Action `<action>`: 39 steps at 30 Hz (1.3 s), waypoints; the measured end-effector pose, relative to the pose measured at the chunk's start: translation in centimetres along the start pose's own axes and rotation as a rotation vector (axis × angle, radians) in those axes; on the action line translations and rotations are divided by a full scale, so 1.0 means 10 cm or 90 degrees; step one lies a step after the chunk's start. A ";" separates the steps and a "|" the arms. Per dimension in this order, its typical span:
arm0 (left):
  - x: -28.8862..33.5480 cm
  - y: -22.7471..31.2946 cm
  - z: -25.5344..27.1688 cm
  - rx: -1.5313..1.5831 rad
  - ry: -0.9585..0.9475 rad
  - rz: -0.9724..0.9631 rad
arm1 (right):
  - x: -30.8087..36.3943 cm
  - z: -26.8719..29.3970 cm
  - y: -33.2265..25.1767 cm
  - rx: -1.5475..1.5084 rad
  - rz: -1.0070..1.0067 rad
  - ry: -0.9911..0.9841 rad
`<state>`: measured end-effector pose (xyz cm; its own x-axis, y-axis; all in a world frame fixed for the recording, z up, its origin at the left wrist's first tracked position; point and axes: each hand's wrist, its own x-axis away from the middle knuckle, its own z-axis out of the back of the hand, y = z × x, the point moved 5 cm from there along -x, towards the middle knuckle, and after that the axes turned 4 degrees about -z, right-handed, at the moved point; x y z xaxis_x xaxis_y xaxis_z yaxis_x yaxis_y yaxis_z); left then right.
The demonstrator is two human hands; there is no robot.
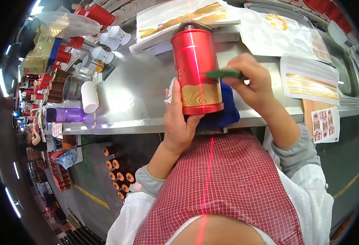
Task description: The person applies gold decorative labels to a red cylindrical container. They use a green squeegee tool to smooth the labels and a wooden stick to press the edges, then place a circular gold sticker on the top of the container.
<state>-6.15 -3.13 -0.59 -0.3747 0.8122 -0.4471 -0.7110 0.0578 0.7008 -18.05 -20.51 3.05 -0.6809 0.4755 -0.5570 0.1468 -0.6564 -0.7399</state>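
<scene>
My left hand (pixel 177 124) is closed around the lower left side of a glossy red cylindrical bottle (pixel 193 57), thumb near its base. A wavy gold band (pixel 202 94) wraps the bottle just above its red rim. Tucked between that hand and the bottle is a bit of white cloth (pixel 171 93). My right hand (pixel 253 79) grips a flat green pointed scraper (pixel 224 74), its tip over the bottle's right side above the gold band; whether it touches cannot be made out. Beneath the bottle's lower end lies a blue cloth (pixel 231 108).
Gold-patterned sheets (pixel 179 24) lie at the bench's back, gold strips (pixel 310 83) and a label sheet (pixel 325 124) to the right. A metal sink (pixel 346 69) sits far right. White cups (pixel 120 35), a white cylinder (pixel 90 97) and a purple container (pixel 69 115) stand left.
</scene>
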 end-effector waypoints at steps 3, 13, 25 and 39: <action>-0.02 0.04 0.02 -0.072 -0.024 -0.046 | 0.14 -0.08 -0.23 -0.060 0.078 -0.110; -0.01 0.03 -0.01 -0.067 0.014 -0.042 | 0.06 -0.01 -0.03 -0.064 0.017 -0.054; -0.05 0.02 0.01 -0.115 -0.008 -0.072 | 0.20 -0.04 -0.20 -0.120 0.053 -0.157; 0.01 -0.04 0.01 -0.114 0.000 -0.045 | 0.22 -0.03 -0.20 -0.146 0.057 -0.178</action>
<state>-5.83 -3.03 -0.82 -0.3202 0.8095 -0.4921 -0.8304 0.0103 0.5571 -19.66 -17.92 3.19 -0.8233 0.2235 -0.5218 0.3497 -0.5243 -0.7764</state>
